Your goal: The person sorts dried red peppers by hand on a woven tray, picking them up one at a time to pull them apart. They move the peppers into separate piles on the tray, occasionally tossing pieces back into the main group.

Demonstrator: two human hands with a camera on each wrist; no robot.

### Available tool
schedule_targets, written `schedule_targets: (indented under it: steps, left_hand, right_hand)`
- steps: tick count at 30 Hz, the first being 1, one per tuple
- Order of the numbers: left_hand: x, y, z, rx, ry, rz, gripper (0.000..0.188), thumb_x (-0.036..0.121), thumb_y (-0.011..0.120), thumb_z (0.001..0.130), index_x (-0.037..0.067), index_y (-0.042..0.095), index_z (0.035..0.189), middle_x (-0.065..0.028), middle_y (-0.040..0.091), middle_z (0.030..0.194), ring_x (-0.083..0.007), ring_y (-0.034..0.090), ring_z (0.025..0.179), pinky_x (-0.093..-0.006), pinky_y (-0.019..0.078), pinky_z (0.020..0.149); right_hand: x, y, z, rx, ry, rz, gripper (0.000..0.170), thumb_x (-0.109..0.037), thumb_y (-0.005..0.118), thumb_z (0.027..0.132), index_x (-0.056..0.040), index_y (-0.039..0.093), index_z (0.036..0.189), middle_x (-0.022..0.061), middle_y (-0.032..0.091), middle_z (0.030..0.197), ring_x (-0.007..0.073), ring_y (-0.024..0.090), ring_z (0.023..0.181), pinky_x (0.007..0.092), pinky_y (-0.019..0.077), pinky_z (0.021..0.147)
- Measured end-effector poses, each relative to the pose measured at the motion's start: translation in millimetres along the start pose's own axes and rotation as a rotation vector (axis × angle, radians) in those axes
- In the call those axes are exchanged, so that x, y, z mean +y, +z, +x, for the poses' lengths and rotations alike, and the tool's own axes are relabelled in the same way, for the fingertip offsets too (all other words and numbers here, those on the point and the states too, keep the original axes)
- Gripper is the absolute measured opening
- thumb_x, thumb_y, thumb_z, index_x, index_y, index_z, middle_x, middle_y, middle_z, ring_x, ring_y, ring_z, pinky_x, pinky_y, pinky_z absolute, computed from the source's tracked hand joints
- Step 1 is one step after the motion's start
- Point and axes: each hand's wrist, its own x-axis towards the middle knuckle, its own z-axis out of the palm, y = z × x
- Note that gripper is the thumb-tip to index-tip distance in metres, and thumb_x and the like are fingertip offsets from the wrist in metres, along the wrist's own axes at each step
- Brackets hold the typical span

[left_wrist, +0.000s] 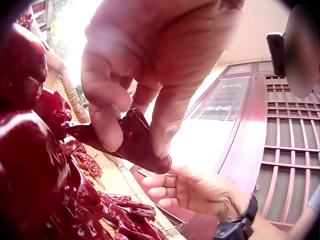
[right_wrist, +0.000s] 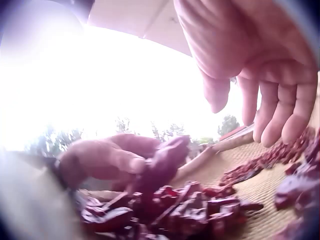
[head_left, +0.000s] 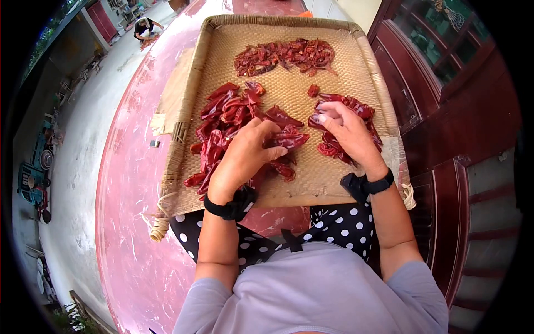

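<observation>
Over the big heap of dried red chili peppers [head_left: 217, 131], my left hand [head_left: 245, 153] pinches one dark red chili [left_wrist: 137, 140] between thumb and fingers. In the right wrist view this chili sticks up from the fingers. My right hand [head_left: 350, 133] hovers at the smaller chili pile [head_left: 367, 114] on the right. Its fingers [right_wrist: 270, 110] hang loosely down with nothing between them. Both lots of chilies lie on a woven bamboo tray [head_left: 306, 189] that rests across my lap.
Shriveled chili pieces [head_left: 286, 55] form a third pile at the tray's far end. A raised rim [head_left: 278, 20] borders the tray. Dark red wooden doors [head_left: 439, 94] stand close on the right. Far left, another person [head_left: 146, 28] crouches on the pale ground.
</observation>
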Motion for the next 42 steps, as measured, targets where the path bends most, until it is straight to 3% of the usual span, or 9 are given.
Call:
schedule_targets:
  steps: [2, 9, 20, 22, 25, 29, 35, 40, 42]
  left_hand:
    - [0, 8, 1, 0.038, 0.031, -0.031, 0.037, 0.009, 0.082, 0.077, -0.001, 0.061, 0.106, -0.013, 0.06, 0.095, -0.0293, 0.06, 0.086, -0.0382, 0.0495, 0.081]
    - [-12, 12, 0, -0.179, -0.059, -0.051, 0.041, 0.014, 0.079, 0.086, 0.003, 0.05, 0.113, -0.009, 0.062, 0.098, -0.02, 0.062, 0.08, -0.0323, 0.0508, 0.071]
    - [-14, 5, 1, -0.022, -0.195, -0.359, 0.023, 0.007, 0.067, 0.093, 0.003, 0.058, 0.114, -0.0022, 0.061, 0.094, -0.0089, 0.055, 0.07, -0.0239, 0.0472, 0.059]
    - [-16, 8, 1, 0.067, -0.12, -0.229, 0.024, 0.005, 0.07, 0.09, 0.001, 0.06, 0.112, -0.0043, 0.062, 0.093, -0.0097, 0.056, 0.07, -0.0262, 0.0481, 0.06]
    - [-14, 9, 1, 0.126, -0.08, -0.132, 0.024, 0.005, 0.072, 0.088, 0.001, 0.062, 0.11, -0.0053, 0.063, 0.094, -0.0112, 0.057, 0.071, -0.0274, 0.0486, 0.062]
    - [-5, 16, 1, 0.139, -0.013, -0.133, 0.023, 0.004, 0.074, 0.086, 0.001, 0.064, 0.106, -0.0057, 0.062, 0.094, -0.0142, 0.059, 0.078, -0.0291, 0.0495, 0.07]
    - [-1, 10, -5, -0.019, 0.059, -0.08, 0.031, 0.005, 0.075, 0.083, 0.003, 0.065, 0.113, -0.0074, 0.059, 0.098, -0.0189, 0.057, 0.086, -0.032, 0.0485, 0.077]
    - [-20, -35, -27, -0.037, -0.141, 0.231, 0.048, 0.011, 0.078, 0.076, 0.009, 0.064, 0.121, -0.0119, 0.06, 0.1, -0.0283, 0.061, 0.091, -0.0389, 0.0498, 0.081]
    - [-23, -42, -32, -0.073, -0.186, 0.283, 0.044, 0.013, 0.079, 0.073, 0.01, 0.066, 0.115, -0.0118, 0.058, 0.097, -0.03, 0.061, 0.092, -0.0398, 0.05, 0.083]
  right_hand:
    - [-18, 20, -19, -0.224, 0.116, 0.315, 0.045, -0.032, 0.062, 0.101, 0.0007, 0.054, 0.131, 0.0086, 0.066, 0.106, 0.0144, 0.063, 0.091, 0.0292, 0.0519, 0.08]
    - [-4, 60, -31, -0.096, 0.005, 0.299, 0.039, -0.014, 0.065, 0.094, 0.0014, 0.056, 0.129, 0.0121, 0.069, 0.104, 0.0169, 0.064, 0.089, 0.0303, 0.0518, 0.081]
    - [0, 16, -46, 0.079, 0.101, 0.316, 0.026, -0.011, 0.062, 0.098, 0.0, 0.063, 0.121, 0.0049, 0.067, 0.107, 0.0089, 0.062, 0.092, 0.0255, 0.0539, 0.076]
    - [10, 1, -41, 0.261, 0.151, 0.188, 0.026, -0.012, 0.063, 0.097, -0.0001, 0.063, 0.12, 0.0074, 0.068, 0.108, 0.0137, 0.064, 0.091, 0.0283, 0.0541, 0.077]
    - [24, -10, -42, 0.602, -0.172, -0.814, 0.03, -0.013, 0.065, 0.094, 0.0003, 0.061, 0.121, 0.0161, 0.065, 0.113, 0.0257, 0.065, 0.089, 0.0341, 0.0532, 0.082]
    - [-2, 20, -47, 0.231, 0.019, 0.057, 0.036, -0.019, 0.065, 0.097, -0.0012, 0.058, 0.127, 0.0123, 0.064, 0.114, 0.0173, 0.064, 0.089, 0.0316, 0.0528, 0.082]
    - [-15, 55, -45, -0.022, 0.043, 0.392, 0.034, -0.014, 0.068, 0.093, -0.0032, 0.063, 0.125, 0.0067, 0.065, 0.106, 0.0103, 0.061, 0.087, 0.0259, 0.0512, 0.079]
    - [14, 18, -35, 0.389, -0.017, 0.102, 0.035, -0.007, 0.068, 0.089, -0.0029, 0.063, 0.123, 0.0099, 0.065, 0.114, 0.0176, 0.064, 0.091, 0.0304, 0.0525, 0.081]
    - [14, 13, -37, 0.584, -0.113, -0.431, 0.033, -0.007, 0.068, 0.086, -0.0029, 0.063, 0.118, 0.0154, 0.064, 0.113, 0.0286, 0.064, 0.097, 0.038, 0.0514, 0.088]
